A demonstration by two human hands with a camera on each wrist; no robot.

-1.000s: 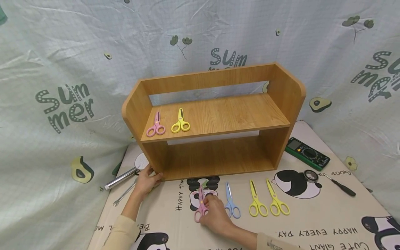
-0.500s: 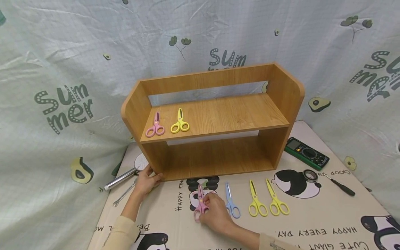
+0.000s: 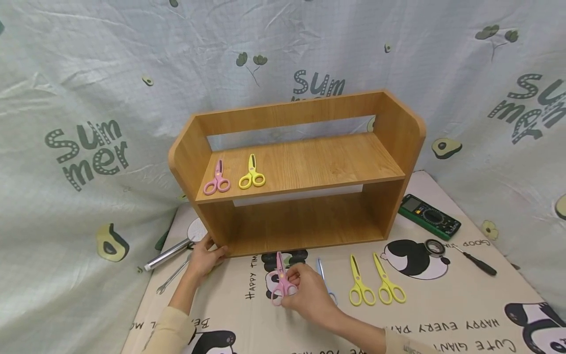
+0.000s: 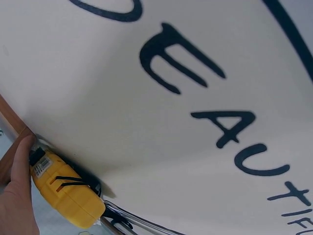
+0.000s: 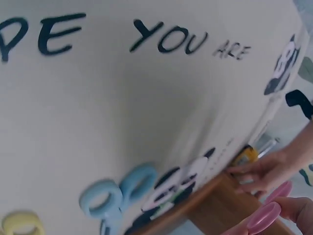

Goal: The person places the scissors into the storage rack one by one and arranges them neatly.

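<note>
My right hand [image 3: 295, 284] pinches a pink pair of scissors [image 3: 280, 279] by its handles, blades pointing toward the wooden shelf [image 3: 309, 167]. In the right wrist view the pink handles [image 5: 266, 216] sit at my fingertips. Just right of that hand lies a blue pair [image 3: 323, 275], partly hidden by it, its handles [image 5: 122, 193] on the mat. Two yellow pairs [image 3: 359, 287] [image 3: 389, 286] lie further right. On the upper board rest a pink pair [image 3: 216, 178] and a yellow pair [image 3: 252, 174]. My left hand [image 3: 215, 254] rests against the shelf's bottom left corner.
A green multimeter [image 3: 429, 216], a tape roll [image 3: 435, 247] and a screwdriver [image 3: 475, 262] lie on the panda mat [image 3: 442, 305] at the right. A silver tube [image 3: 165, 254] and a wrench [image 3: 172, 278] lie left of the shelf. A yellow tool [image 4: 66, 193] sits by my left hand.
My right hand has taken a firmer hold of the pink scissors and shifted them slightly up and toward the shelf, now covering more of the blue pair. The left hand has stayed put.
</note>
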